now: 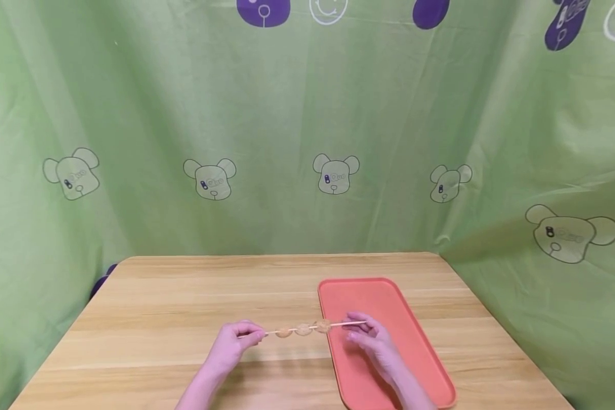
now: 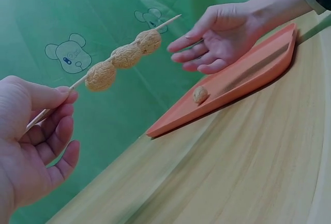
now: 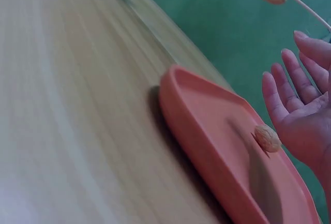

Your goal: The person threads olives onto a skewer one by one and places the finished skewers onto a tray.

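My left hand (image 1: 230,346) pinches the blunt end of a thin wooden skewer (image 2: 169,21) between thumb and forefinger, its other fingers loosely bent. Three tan, wrinkled balls (image 2: 101,76) are threaded along the skewer, side by side in the left wrist view. The pointed tip sticks out past the last ball, toward the right. My right hand (image 1: 382,351) hovers over the tray (image 1: 361,297) with relaxed, spread fingers; in the left wrist view a gap shows between it and the tip. Below it, one loose ball (image 3: 268,138) of the same kind lies on the tray.
The shallow, raised-rim tray is coral red and lies on the right part of a light wood table (image 1: 195,296). A green curtain (image 1: 266,114) printed with bear heads hangs behind the table and along its sides.
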Demonstrator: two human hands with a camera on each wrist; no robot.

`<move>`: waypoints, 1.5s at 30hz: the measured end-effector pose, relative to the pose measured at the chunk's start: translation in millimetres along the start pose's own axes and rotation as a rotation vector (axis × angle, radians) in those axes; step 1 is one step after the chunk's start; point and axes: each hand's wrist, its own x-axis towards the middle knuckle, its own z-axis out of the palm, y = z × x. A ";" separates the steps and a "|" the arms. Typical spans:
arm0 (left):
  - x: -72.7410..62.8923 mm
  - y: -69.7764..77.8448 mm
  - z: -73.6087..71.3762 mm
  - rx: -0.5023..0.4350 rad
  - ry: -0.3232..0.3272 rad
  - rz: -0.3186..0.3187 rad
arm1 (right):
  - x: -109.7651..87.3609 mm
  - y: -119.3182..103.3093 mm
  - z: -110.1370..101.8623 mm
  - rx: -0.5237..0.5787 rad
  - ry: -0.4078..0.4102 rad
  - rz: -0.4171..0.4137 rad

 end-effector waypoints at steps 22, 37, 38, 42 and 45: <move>-3.9 0.3 -12.9 -0.057 0.077 -0.070 | 30.2 -3.0 -40.2 -0.414 0.387 0.186; -5.7 -4.1 -18.0 -0.044 0.087 -0.072 | 44.9 15.7 -43.9 -0.715 0.313 0.177; -6.0 -4.0 -18.0 -0.044 0.087 -0.072 | 44.9 16.7 -43.6 -0.734 0.315 0.175; -6.5 -4.0 -17.6 -0.047 0.090 -0.075 | 44.8 20.9 -42.1 -0.810 0.324 0.171; -6.3 -3.8 -17.0 -0.047 0.090 -0.076 | 44.4 22.9 -41.1 -0.859 0.327 0.165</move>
